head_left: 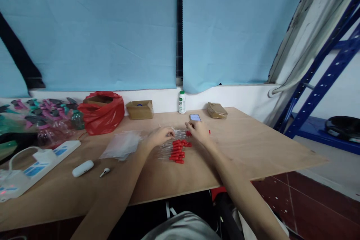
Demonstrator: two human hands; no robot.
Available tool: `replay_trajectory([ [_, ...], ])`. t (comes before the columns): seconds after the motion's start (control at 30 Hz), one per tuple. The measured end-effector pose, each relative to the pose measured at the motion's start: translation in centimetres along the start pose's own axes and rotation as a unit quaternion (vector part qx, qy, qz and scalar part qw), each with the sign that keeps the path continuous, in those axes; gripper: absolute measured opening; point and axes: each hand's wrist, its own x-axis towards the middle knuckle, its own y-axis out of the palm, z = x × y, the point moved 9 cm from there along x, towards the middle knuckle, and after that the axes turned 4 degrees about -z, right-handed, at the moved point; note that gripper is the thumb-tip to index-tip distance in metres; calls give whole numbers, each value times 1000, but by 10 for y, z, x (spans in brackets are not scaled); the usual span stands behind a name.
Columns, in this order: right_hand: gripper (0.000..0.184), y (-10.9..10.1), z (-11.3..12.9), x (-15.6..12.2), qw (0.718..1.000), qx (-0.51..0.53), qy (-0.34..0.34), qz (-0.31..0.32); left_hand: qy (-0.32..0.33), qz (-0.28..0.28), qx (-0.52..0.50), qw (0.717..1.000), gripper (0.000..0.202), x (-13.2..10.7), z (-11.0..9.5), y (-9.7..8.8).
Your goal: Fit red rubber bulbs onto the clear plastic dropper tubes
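Note:
Several droppers with red rubber bulbs point(177, 150) and thin clear tubes point(164, 151) lie in a pile on the wooden table, tubes mostly pointing left. Behind this pile, more clear tubes point(179, 133) and red bulbs lie between my hands. My left hand point(160, 136) is closed, its fingertips bent together over the tubes. My right hand point(198, 130) is also closed, thumb and finger pinched just above the red bulbs at the back. What either pinch holds is too small to make out. Left of the pile lies a stack of clear plastic bags point(121, 145).
Along the back stand a red plastic bag point(104, 114), an open cardboard box point(140, 110), a white bottle point(182, 103), a phone point(195, 117) and a brown package point(217, 110). Spray bottles point(46, 131), a power strip point(42, 167), an earbud case point(83, 168) and an earbud point(105, 172) occupy the left.

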Motion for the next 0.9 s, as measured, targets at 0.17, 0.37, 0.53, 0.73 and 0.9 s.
replay_trajectory([
  [0.17,44,-10,-24,5,997,-21,57,-41,-16,12,36,999,15,-3,5,11],
  [0.37,47,-15,-51,10,990,-59,110,-60,-47,14,35,998,14,-7,12,12],
  [0.53,37,-29,-78,8,975,-96,180,-86,-60,31,30,997,15,-7,22,19],
  [0.73,30,-27,-127,3,959,-105,261,-31,-49,24,35,998,20,-8,24,16],
  [0.9,35,-5,-150,2,961,-82,260,41,-6,-32,36,999,22,-7,6,0],
])
